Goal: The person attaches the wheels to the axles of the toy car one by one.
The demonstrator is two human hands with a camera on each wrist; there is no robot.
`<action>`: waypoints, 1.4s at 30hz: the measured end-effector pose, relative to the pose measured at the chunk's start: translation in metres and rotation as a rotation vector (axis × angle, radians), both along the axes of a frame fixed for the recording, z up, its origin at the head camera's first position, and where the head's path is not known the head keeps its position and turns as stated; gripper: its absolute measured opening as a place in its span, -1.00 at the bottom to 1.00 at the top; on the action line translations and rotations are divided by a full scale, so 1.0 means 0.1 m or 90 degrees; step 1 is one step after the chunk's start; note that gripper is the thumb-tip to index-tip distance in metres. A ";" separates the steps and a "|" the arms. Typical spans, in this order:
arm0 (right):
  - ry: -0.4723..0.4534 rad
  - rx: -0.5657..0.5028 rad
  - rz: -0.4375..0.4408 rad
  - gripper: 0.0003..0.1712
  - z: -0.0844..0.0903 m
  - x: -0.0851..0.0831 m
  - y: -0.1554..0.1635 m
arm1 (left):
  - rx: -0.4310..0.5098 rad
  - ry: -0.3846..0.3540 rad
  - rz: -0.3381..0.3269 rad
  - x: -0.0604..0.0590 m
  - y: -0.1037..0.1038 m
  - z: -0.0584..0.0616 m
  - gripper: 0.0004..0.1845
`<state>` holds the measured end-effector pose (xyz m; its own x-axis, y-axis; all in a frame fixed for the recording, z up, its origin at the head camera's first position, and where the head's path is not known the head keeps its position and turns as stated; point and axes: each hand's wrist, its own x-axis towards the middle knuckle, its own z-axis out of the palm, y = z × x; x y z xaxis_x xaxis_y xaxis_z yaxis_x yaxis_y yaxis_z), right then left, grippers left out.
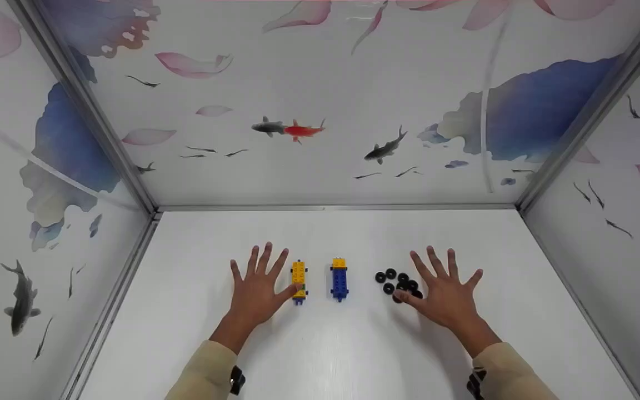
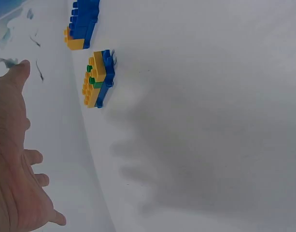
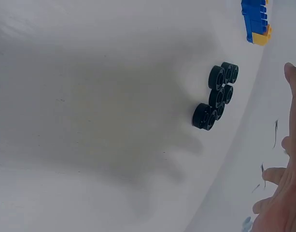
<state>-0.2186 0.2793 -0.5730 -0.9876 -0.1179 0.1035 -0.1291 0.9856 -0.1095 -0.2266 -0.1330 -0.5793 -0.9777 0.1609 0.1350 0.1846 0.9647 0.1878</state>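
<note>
My left hand [image 1: 258,290] hovers palm down with its fingers spread, holding nothing. Its thumb overlaps a toy block car [image 1: 298,269] of yellow bricks with a bit of green on a blue base, also seen in the left wrist view [image 2: 99,79]. To the right of that car lies a second toy block car [image 1: 339,282], mostly blue with yellow bricks at its far end. My right hand [image 1: 446,291] is likewise spread above the table and holds nothing. Its thumb partly covers a cluster of small black wheels [image 1: 390,273], which the right wrist view shows lying together on the table.
The white table [image 1: 320,350] is enclosed by a back wall [image 1: 320,178] and two side walls printed with fish and petals. Metal rails [image 1: 320,208] run along the table's back and side edges.
</note>
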 end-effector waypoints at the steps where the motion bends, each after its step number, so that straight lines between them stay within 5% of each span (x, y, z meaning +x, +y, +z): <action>1: -0.004 0.000 0.000 0.18 -0.01 0.00 0.00 | 0.005 -0.008 -0.002 0.00 0.02 -0.01 -0.07; 13: -0.002 0.007 0.018 0.18 0.00 -0.02 -0.08 | 0.084 -0.138 -0.045 -0.13 0.18 -0.15 -0.03; 22: -0.017 0.010 0.021 0.19 -0.05 -0.07 -0.17 | 0.102 -0.184 -0.094 -0.31 0.18 -0.32 -0.04; 35: -0.041 0.016 0.030 0.19 -0.10 -0.11 -0.27 | 0.125 -0.175 -0.089 -0.37 0.23 -0.39 -0.23; 42: -0.048 0.022 0.034 0.18 -0.13 -0.13 -0.31 | 0.195 -0.177 -0.046 -0.33 0.27 -0.39 -0.25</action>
